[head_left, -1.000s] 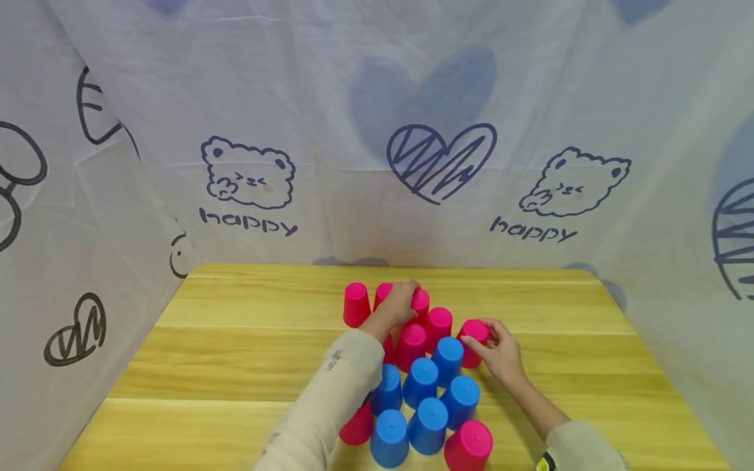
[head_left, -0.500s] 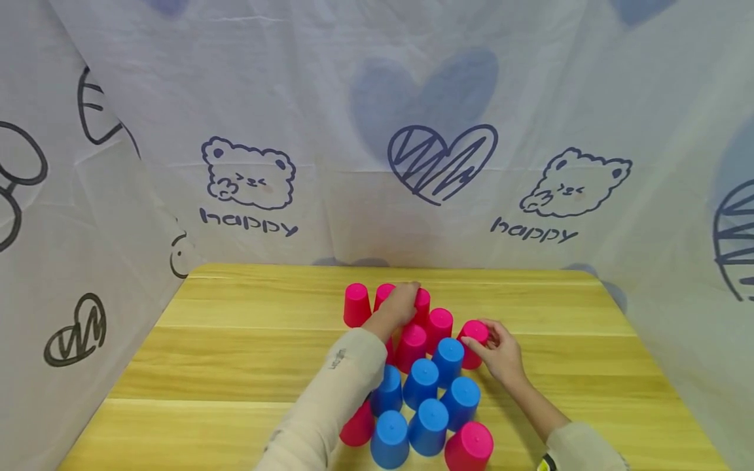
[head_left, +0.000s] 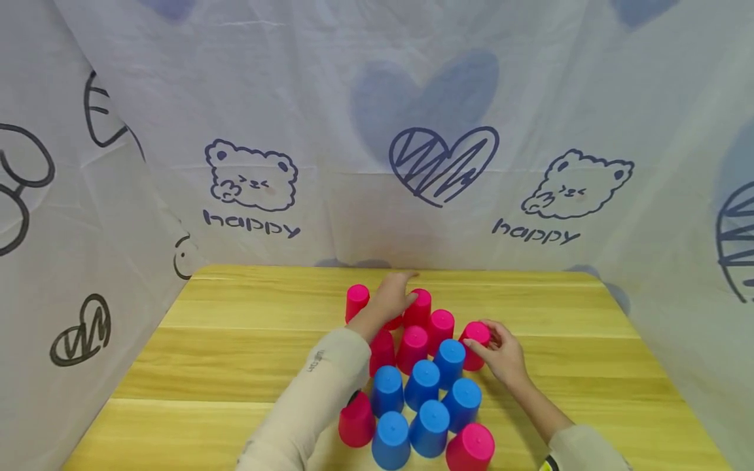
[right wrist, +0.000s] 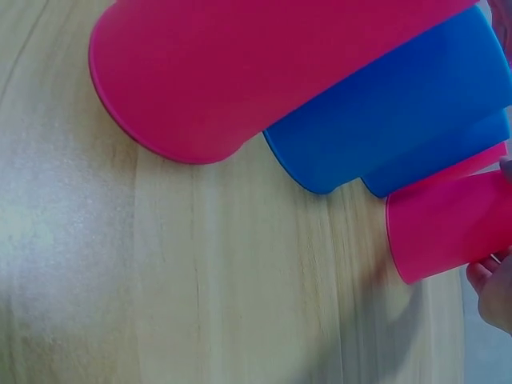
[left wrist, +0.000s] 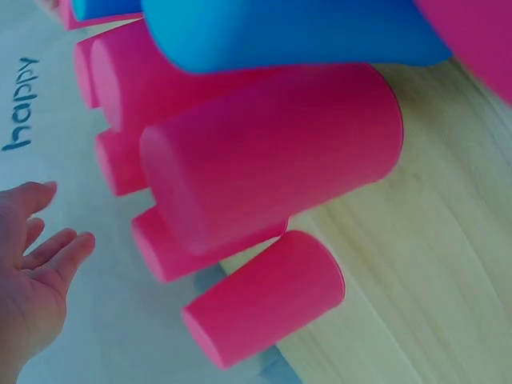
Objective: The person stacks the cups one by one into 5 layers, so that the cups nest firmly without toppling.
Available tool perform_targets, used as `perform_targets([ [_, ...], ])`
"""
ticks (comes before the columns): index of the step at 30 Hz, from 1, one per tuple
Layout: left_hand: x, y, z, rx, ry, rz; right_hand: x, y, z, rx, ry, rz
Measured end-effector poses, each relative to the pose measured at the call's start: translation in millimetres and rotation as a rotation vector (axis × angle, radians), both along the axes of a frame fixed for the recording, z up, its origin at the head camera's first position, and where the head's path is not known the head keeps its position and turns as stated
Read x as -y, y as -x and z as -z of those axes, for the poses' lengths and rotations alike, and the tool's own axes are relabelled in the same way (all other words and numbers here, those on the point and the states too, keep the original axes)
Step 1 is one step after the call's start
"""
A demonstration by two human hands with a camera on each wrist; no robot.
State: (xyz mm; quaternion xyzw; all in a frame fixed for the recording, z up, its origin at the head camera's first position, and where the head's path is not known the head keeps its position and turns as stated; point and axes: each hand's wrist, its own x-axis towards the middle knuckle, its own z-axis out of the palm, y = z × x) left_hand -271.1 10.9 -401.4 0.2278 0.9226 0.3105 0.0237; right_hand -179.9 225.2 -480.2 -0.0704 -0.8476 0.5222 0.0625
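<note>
My right hand (head_left: 505,358) holds a pink cup (head_left: 474,347) at the right end of the group, thumb on the near side and fingers behind. In the right wrist view that pink cup (right wrist: 448,228) stands mouth down on the table, with the hand (right wrist: 498,296) at its side. My left hand (head_left: 389,299) hovers over the back row, close to another pink cup (head_left: 419,309). In the left wrist view, the left hand (left wrist: 40,280) has its fingers spread loosely, apart from the cups. It partly hides a back-row cup in the head view.
Several blue cups (head_left: 429,428) stand upside down in the middle. Other pink cups (head_left: 356,422) stand at the front left, front right (head_left: 470,448) and back left (head_left: 357,302). The wooden table (head_left: 235,340) ends at a printed cloth (head_left: 330,196).
My left hand has come off the back-row pink cup and moved slightly left and up, its fingers loosened. The right hand stays on its cup. The cups stand as before.
</note>
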Motion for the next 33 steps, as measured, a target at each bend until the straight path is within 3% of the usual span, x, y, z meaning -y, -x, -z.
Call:
perform_targets([
  [6,21.9,-6.3,-6.1,-0.006,-0.116,0.012,-4,0.1,-0.6,-0.005,-0.016,-0.034],
  [14,45.0,-19.5,-2.4,-0.004,-0.212,0.011,-4,-1.3,0.5,0.004,-0.007,-0.035],
  [24,69.5,-37.7,16.1,0.065,-0.246,0.005,-8,1.7,-3.1,-0.015,-0.039,-0.03],
  [33,83.1,-47.1,31.8,0.121,-0.317,-0.07,-12,8.8,-7.6,-0.026,-0.049,-0.043],
])
